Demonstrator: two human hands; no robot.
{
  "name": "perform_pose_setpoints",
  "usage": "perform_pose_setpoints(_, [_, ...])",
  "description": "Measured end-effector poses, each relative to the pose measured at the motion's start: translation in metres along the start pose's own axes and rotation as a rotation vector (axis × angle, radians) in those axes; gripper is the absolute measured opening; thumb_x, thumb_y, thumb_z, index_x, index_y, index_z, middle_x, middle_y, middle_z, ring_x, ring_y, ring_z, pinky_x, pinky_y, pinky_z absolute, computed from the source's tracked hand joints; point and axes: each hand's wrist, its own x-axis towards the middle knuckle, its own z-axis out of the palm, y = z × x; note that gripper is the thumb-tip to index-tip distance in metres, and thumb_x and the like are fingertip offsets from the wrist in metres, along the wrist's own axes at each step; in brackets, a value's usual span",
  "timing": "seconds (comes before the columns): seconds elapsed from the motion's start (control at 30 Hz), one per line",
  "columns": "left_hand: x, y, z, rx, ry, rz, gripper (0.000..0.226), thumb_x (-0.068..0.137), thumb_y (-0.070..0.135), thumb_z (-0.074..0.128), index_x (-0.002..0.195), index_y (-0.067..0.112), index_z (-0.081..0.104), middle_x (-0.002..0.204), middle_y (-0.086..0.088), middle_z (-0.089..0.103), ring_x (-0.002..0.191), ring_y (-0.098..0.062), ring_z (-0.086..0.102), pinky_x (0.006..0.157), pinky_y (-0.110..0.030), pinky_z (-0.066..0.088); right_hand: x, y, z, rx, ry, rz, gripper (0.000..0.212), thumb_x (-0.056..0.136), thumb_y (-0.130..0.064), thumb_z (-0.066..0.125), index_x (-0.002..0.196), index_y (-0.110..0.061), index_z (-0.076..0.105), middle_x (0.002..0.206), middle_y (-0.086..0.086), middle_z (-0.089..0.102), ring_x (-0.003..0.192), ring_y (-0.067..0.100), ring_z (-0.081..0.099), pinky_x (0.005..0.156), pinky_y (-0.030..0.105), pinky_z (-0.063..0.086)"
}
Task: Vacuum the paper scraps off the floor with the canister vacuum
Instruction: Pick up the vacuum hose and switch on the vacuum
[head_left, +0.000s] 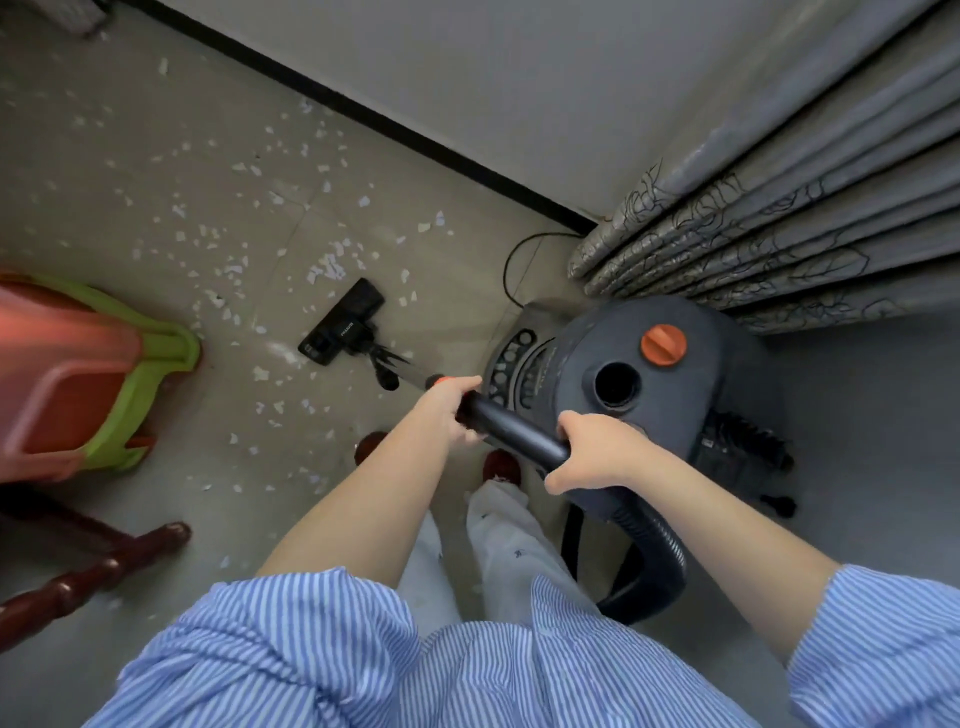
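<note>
White paper scraps (270, 208) lie scattered over the beige floor, thickest toward the wall. The black floor nozzle (343, 322) rests flat on the floor among them. Its wand runs back to a black handle tube (514, 434). My left hand (447, 408) grips the front of that tube, by an orange collar. My right hand (592, 452) grips its rear end, where the ribbed hose (654, 551) starts. The dark grey canister vacuum (665, 395), with an orange knob on top, stands just right of my hands.
Stacked red and green plastic stools (98, 374) and dark wooden furniture legs (104, 566) stand at left. Grey curtains (779, 218) hang at right behind the canister. A black cord (514, 260) loops near the black skirting. My feet (498, 465) are below the handle.
</note>
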Motion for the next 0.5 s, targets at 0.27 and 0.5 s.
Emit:
perform_pose_setpoints(0.27, [-0.001,0.033,-0.026,0.289,0.02,0.052,0.028,0.094,0.01,0.051,0.069,0.006,0.038,0.074,-0.009,0.044,0.061,-0.021,0.04,0.077,-0.03,0.039,0.001,-0.057,-0.011,0.022,-0.008,0.089,0.033,0.075,-0.026,0.065,0.067,-0.015,0.035,0.068,0.001,0.037,0.056,0.014,0.034,0.049,0.025,0.023])
perform_pose_setpoints(0.5, [-0.065,0.105,-0.093,0.296,-0.075,0.163,0.031,0.094,0.004,0.046,0.064,0.003,0.041,0.055,-0.011,0.051,0.055,-0.02,0.042,0.051,-0.031,0.043,-0.047,-0.168,-0.062,0.093,0.135,0.028,0.021,0.071,-0.023,0.067,0.07,-0.011,0.05,0.066,0.003,0.047,0.056,0.018,0.044,0.05,0.025,0.03])
